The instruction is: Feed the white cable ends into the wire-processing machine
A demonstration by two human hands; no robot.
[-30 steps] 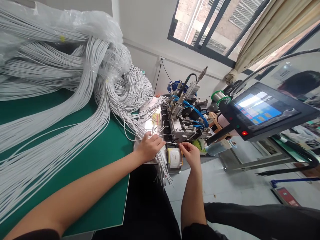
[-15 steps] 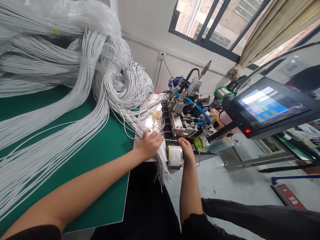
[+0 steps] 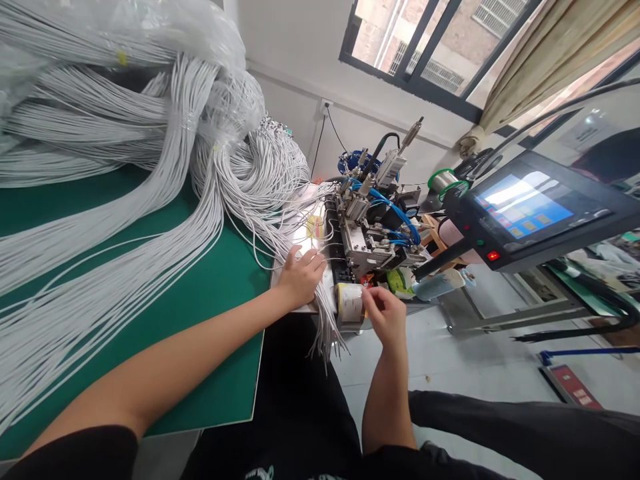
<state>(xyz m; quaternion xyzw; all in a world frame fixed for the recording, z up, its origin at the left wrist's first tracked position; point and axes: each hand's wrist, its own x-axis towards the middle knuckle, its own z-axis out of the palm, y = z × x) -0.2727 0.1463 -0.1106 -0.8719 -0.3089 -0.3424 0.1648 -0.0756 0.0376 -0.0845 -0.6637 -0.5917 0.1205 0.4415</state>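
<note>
My left hand (image 3: 303, 275) lies closed over a bundle of thin white cables (image 3: 326, 320), whose loose ends hang past the front of the worktop. Just right of it is a dark fixture strip (image 3: 336, 230) on a benchtop machine (image 3: 357, 240) with metal cylinders and blue air tubes. Several single cables run across to that strip. My right hand (image 3: 389, 315) is pinched at the right edge of a roll with a white and yellow wrap (image 3: 351, 303). Whatever is between its fingertips is too small to make out.
A large heap of white cables (image 3: 195, 147), partly in clear plastic, covers the green table (image 3: 220, 347). At right a control screen (image 3: 530, 203) stands on an arm beside a wire spool (image 3: 444, 181). A person's dark-clothed leg (image 3: 500, 427) extends at lower right.
My right hand has left the cable at the fixture strip and moved down and right to the roll. The left hand stays on the cables.
</note>
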